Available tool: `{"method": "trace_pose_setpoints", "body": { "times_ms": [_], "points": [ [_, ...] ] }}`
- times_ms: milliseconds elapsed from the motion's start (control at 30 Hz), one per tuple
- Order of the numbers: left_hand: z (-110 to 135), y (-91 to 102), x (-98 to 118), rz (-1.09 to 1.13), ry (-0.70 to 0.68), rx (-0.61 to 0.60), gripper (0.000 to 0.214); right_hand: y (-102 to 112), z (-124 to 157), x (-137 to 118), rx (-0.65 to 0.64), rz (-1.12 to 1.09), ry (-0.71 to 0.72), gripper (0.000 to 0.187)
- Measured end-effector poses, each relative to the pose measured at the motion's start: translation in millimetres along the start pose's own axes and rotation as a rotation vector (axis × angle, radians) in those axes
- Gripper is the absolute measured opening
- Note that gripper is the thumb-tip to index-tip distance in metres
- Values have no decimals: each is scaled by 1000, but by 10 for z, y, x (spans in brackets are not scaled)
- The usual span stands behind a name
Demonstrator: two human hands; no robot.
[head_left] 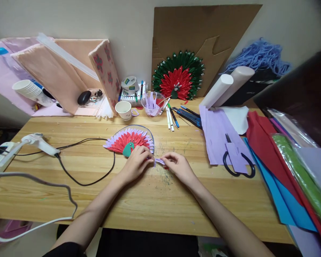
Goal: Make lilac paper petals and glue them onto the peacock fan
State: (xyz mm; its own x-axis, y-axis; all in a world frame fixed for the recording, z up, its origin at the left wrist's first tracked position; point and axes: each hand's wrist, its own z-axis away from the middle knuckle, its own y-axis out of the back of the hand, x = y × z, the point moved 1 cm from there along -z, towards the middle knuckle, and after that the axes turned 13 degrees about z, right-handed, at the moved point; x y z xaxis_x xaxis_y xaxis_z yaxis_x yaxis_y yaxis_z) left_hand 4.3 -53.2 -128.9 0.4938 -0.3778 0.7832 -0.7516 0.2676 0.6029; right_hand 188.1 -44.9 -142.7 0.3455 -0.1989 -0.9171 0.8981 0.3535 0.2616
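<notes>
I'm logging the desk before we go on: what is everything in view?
paper strip: one, lilac, held front centre
half-made fan: one, red and lilac, table centre
cardboard: one, brown, back wall
finished fan: one, green and red, leaning on cardboard
glue gun: one, white, table left
lilac sheet: one, lilac, table right
scissors: one, black, on lilac sheet
paper cup: one, white, back centre
clear bowl: one, holds lilac pieces, beside cup
pens: several, mixed colours, by bowl
coloured sheets: several, red, blue, green, right edge
rolls: two, white, back right
yarn: one, blue, back right
table: one, light wood
left hand: one, grip shut on paper strip
right hand: one, grip shut on paper strip
</notes>
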Motion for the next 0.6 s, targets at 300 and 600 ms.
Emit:
{"method": "trace_pose_setpoints", "body": {
  "times_ms": [300, 600],
  "points": [
    [12, 9, -31, 46, -1, 80, 10, -162, -7, 21, -8, -131, -8, 20],
    [19, -12, -45, 22, -25, 82, 10, -191, -33, 66, 7, -165, 10, 17]
  ]
}}
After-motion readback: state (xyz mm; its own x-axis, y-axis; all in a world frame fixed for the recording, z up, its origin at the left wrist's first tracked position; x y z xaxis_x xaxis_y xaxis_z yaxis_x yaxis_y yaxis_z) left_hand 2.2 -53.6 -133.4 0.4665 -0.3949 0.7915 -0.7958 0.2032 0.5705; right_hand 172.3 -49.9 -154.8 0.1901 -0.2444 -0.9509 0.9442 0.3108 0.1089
